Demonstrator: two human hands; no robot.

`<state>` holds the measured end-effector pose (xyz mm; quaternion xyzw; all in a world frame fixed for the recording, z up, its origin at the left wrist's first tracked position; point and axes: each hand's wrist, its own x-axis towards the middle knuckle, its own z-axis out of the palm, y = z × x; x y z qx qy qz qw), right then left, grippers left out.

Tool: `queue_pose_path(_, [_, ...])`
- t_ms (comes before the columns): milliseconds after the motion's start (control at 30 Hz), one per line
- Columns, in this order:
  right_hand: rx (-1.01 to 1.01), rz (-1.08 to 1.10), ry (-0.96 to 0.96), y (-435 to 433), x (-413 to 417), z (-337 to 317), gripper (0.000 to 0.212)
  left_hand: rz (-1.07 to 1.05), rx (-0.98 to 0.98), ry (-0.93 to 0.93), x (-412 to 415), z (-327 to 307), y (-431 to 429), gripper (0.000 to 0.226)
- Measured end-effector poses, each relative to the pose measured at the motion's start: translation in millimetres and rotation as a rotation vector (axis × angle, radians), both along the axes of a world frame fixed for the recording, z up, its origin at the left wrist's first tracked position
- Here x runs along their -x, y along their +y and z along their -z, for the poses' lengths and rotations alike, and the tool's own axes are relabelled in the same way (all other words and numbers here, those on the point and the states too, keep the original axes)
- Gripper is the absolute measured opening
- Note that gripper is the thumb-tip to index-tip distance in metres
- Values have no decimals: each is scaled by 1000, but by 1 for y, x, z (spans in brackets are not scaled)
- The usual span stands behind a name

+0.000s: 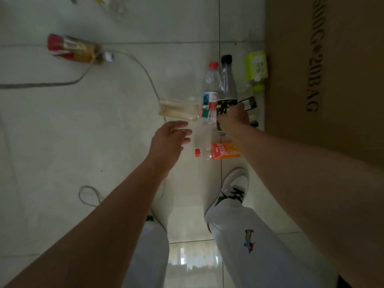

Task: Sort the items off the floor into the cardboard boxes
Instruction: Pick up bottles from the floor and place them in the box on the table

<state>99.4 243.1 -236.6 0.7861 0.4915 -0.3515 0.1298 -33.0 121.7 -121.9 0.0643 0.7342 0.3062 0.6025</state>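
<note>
**Two hands reach into a cluster of bottles on the floor**

Seen from above, a person leans over a pale tiled floor (62, 125). The right hand (233, 116) is clenched around a dark plastic bottle with a black cap (227, 84), gripping it at the label. The left hand (169, 140) is released, fingers spread, just beside a clear plastic bottle with a red cap (209, 94). An empty clear bottle with an orange label (218, 151) lies below them. A tall brown cardboard box (324, 80) stands at the right, close to the cluster.

The bottles lie packed together, so lifting one likely knocks its neighbours rolling. A grey cord (143, 69) runs near the left hand and could snag.
</note>
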Motion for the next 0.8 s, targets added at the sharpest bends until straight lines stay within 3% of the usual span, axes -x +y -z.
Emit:
queue_pose_path(167, [-69, 65, 135, -9, 68, -83, 63, -9, -92, 57, 45, -82, 11, 28])
queue_pose_path(433, [-144, -17, 457, -52, 143, -244, 56, -109, -302, 194, 126, -234, -3, 25])
queue_pose_path(633, [-231, -125, 722, -78, 131, -465, 62, -203, -412, 243, 145, -417, -32, 29])
queue_pose_path(800, [-385, -180, 813, -78, 104, -663, 74, -310, -523, 276, 135, -568, -38, 32])
